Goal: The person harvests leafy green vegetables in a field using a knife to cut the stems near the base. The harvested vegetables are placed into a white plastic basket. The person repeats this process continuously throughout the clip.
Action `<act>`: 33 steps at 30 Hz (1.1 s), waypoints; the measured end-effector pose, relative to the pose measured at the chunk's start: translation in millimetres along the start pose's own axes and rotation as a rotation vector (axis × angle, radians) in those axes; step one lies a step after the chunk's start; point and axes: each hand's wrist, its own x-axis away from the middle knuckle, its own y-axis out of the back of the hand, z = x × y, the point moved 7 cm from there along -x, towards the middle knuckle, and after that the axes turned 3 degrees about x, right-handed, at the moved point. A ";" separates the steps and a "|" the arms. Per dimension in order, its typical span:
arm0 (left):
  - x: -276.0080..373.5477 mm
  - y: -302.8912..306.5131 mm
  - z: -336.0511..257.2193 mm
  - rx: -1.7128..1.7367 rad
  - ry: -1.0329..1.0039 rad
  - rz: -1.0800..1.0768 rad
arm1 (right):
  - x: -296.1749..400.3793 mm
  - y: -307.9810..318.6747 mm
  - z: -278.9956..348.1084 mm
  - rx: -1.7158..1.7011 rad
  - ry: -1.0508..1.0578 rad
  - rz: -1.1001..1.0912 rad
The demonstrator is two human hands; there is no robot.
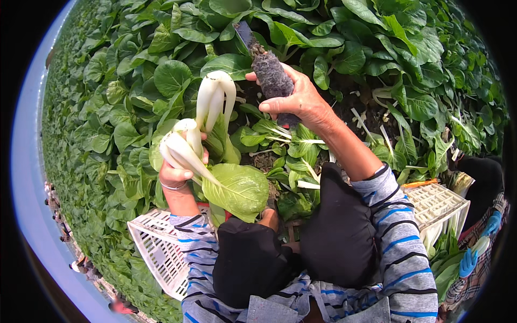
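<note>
My left hand (177, 173) is closed around several heads of white-stemmed bok choy (216, 95), cut bases up and green leaves hanging down. One broad pale leaf (236, 187) spreads over my lap side of the bunch. My right hand (303, 95) grips a knife by its thick handle (272, 76), which is wrapped in fuzzy dark grey material. The flat blade (243, 33) points away from me to the upper left, with soil and plant bits stuck where it meets the handle. The knife and the bok choy are apart.
Dense bok choy plants (173, 76) grow ahead and to the left. Trimmed leaves (301, 145) litter the soil before my knees. A white plastic crate (159, 246) is tilted at my left; another crate (438, 204) stands right. Beside it a co-worker's blue-gloved hands (468, 262) hold bok choy.
</note>
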 end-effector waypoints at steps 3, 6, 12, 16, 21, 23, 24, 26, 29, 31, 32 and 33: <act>3.6 -25.1 -24.4 0.180 -0.153 0.007 | -5.3 -49.5 56.3 -0.148 0.138 0.127; 12.1 -33.9 -46.0 0.267 -0.166 0.154 | -1.9 -99.6 93.1 -0.173 0.203 0.265; 66.9 -49.8 -102.3 0.202 -0.339 0.133 | 24.1 -143.5 131.3 -0.124 0.224 0.119; 127.4 -48.1 -145.4 0.058 -0.497 0.110 | 39.2 -183.5 148.3 0.056 0.237 0.055; 192.6 -38.9 -172.5 -0.018 -0.643 -0.072 | 59.8 -253.3 148.8 0.185 0.235 0.130; 200.0 -41.7 -164.8 0.002 -0.675 -0.077 | 69.4 -273.8 143.9 0.237 0.226 0.147; 209.7 -31.2 -157.3 0.045 -0.646 -0.142 | 75.3 -287.4 139.4 0.242 0.207 0.167; 223.8 -20.2 -140.4 0.145 -0.647 -0.237 | 83.4 -309.2 128.6 0.261 0.201 0.196; 246.1 -41.6 -133.0 0.192 -0.718 -0.164 | 103.7 -330.7 118.3 0.298 0.212 0.257; 258.2 -52.7 -127.6 0.203 -0.748 -0.127 | 126.1 -340.9 116.9 0.417 0.231 0.281; 263.0 -54.2 -124.0 0.194 -0.749 -0.135 | 137.8 -345.4 118.1 0.454 0.231 0.297; 268.3 -55.8 -122.8 0.179 -0.759 -0.156 | 148.2 -349.6 119.9 0.494 0.235 0.313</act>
